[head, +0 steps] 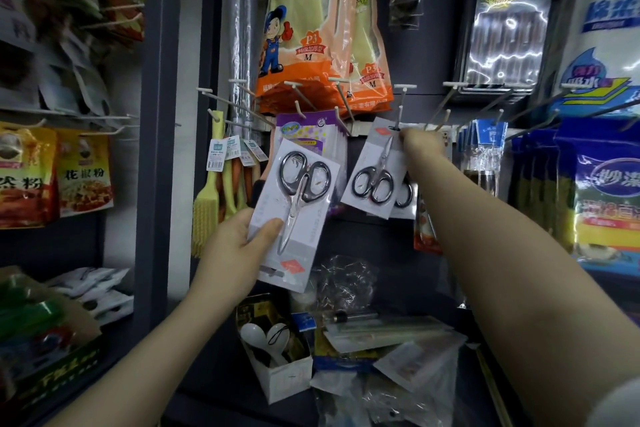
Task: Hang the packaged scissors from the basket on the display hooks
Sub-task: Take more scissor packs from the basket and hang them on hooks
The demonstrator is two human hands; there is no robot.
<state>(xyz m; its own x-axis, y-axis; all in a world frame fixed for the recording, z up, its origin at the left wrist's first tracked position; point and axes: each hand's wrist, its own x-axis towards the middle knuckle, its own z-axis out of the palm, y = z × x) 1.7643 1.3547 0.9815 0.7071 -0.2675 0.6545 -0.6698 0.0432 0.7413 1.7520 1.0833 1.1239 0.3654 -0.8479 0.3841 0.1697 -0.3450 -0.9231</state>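
Note:
My left hand (239, 236) grips a carded pack of black-handled scissors (294, 215), held upside down with the handles up, in front of the display wall. My right hand (420, 142) pinches the top edge of a second scissors pack (375, 170), whose hang hole sits at a white display hook (400, 111). Behind that pack another scissors pack (404, 196) hangs, mostly hidden. No basket is visible.
Several white hooks (341, 97) stick out in a row. Orange glove packs (325, 28) hang above, yellow brushes (214, 184) to the left, blue packs (488, 135) to the right. A shelf below holds an open box with white spoons (273, 354) and loose bags.

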